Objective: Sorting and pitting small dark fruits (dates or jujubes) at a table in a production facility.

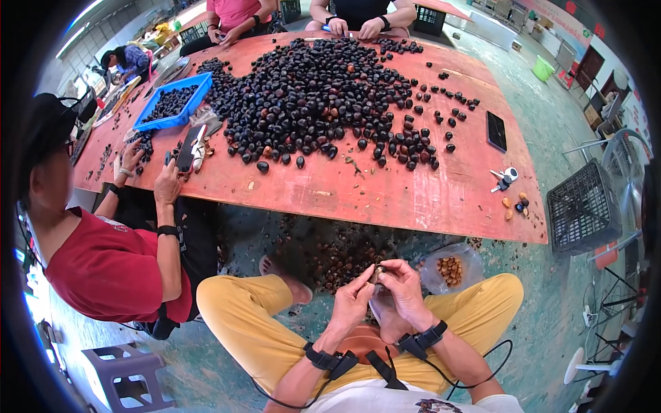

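Between my knees, my left hand (352, 305) and my right hand (404, 290) meet at the fingertips around a small brownish nut or fruit piece (379, 272). Its details are partly covered by the fingers. Both wrists wear black straps with cables. Just right of my right hand, a clear plastic bag (472, 268) on the floor side holds peeled, tan-orange kernels (450, 271). Brown shells (343, 263) litter the floor below the table edge. A large pile of dark, glossy nuts or fruits (310, 98) covers the middle of the red wooden table (310, 193).
At left a co-worker in a red shirt (113, 263) works by a blue tray (178, 120); two more people sit across the table. A phone (496, 131) and keys (504, 178) lie at right. A black crate (584, 206) and a grey stool (126, 374) stand nearby.
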A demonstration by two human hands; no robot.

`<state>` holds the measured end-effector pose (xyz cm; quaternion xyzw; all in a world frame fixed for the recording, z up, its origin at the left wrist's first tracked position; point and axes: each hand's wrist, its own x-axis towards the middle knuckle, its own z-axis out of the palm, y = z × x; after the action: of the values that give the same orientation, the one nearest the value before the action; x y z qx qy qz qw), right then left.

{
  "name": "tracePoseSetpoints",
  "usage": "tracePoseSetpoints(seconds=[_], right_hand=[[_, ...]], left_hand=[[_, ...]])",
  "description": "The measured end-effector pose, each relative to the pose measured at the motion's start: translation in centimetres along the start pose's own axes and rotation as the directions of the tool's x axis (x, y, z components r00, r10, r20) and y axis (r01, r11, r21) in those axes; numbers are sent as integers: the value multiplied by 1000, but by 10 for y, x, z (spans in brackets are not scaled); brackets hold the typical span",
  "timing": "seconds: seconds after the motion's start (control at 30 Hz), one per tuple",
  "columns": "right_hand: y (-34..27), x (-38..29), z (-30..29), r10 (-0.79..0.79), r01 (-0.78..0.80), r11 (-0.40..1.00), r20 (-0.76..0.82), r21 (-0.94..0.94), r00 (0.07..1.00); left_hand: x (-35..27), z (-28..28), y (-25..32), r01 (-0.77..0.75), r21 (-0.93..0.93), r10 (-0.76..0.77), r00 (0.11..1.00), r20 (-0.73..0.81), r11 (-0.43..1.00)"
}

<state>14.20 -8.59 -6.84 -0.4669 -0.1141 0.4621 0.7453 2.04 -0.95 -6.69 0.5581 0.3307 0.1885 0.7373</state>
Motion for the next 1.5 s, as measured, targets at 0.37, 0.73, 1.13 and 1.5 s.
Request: tracePoseSetpoints(seconds=[0.37,0.73,1.13,1.5], right_hand=[[14,2,-4,-59,59,998,3,-33,998],[-5,3,-11,166,-149,983,172,-106,971],[-10,9,-15,174,-182,982,130,51,976],[-3,6,-12,166,-174,979,83,105,983]], left_hand=[[0,7,-13,-99,92,111,984,-141,991],[8,-24,10,332,-346,-353,936,1,878],[-2,-12,23,137,-75,-131,988,82,988],[-1,-10,17,53,-33,-49,993,107,998]])
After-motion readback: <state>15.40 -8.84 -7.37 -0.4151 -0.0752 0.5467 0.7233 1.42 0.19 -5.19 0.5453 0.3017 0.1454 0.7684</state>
